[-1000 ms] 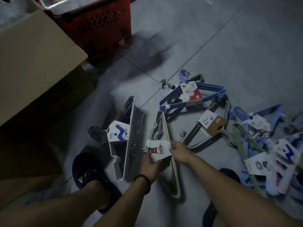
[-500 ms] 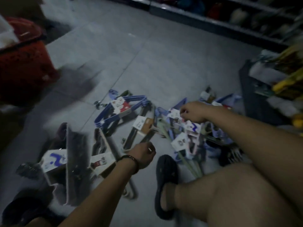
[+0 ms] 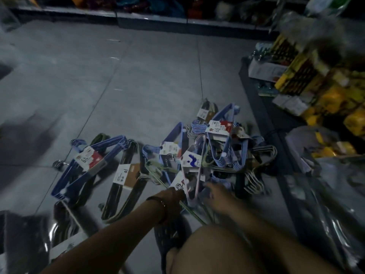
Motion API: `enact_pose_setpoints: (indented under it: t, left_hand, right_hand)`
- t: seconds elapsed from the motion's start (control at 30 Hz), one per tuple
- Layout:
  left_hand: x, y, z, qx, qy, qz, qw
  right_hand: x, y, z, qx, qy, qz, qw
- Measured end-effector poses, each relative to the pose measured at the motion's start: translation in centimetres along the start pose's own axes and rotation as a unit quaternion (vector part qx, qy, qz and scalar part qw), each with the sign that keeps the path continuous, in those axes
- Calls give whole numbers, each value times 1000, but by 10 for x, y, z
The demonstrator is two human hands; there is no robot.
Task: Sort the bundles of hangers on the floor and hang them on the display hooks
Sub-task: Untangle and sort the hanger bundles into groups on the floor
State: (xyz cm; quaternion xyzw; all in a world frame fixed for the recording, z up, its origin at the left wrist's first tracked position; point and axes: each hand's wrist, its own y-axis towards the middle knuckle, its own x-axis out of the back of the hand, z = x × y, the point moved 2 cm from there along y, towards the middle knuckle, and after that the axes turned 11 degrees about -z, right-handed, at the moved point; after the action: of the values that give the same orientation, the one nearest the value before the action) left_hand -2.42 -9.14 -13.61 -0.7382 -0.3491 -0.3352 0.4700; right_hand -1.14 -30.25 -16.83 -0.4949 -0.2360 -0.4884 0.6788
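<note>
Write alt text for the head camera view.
A left hand with a wristband and a right hand reach into the near edge of a tangled pile of labelled hanger bundles on a grey tiled floor. A blue bundle lies to the left; stocked shelves stand at right.

Motion blur is smearing the right hand [image 3: 217, 196] and the pink hanger bundle [image 3: 191, 161] just ahead; the left hand [image 3: 172, 197] is hiding its own fingertips.
</note>
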Motion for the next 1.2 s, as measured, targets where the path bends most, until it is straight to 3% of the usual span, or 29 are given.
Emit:
enact_pose_setpoints:
  t: [0.07, 0.17, 0.27, 0.33, 0.53, 0.63, 0.7, 0.93, 1.07, 1.2]
  left_hand:
    - [6, 15, 2, -3, 30, 4, 1000]
    - [10, 31, 9, 1, 40, 5, 999]
    - [6, 36, 12, 7, 18, -2, 1000]
    - [6, 35, 15, 21, -17, -16, 1000]
    - [25, 24, 27, 70, -155, -63, 983]
    - [38, -1, 33, 120, -297, -65, 945]
    - [46, -23, 40, 154, -351, -65, 922]
    - [90, -105, 60, 183, -437, -125, 872]
    - [123, -165, 93, 171, -393, -184, 885]
    - [149, -237, 146, 196, -400, -301, 843]
  right_hand:
    - [-33, 6, 8, 12, 5, 4, 1000]
    - [-70, 17, 23, -37, 97, 53, 993]
    - [-92, 32, 22, -23, -85, -4, 996]
    - [-91, 37, 25, -15, -98, -23, 995]
    - [-38, 31, 33, -28, 181, -44, 982]
    - [11, 19, 42, -62, 414, -43, 907]
    - [39, 10, 46, -65, 493, -33, 867]
    - [110, -52, 102, 89, 346, 17, 934]
    - [150, -90, 167, 154, 347, 54, 924]
    - [168, -137, 246, 190, 375, 112, 900]
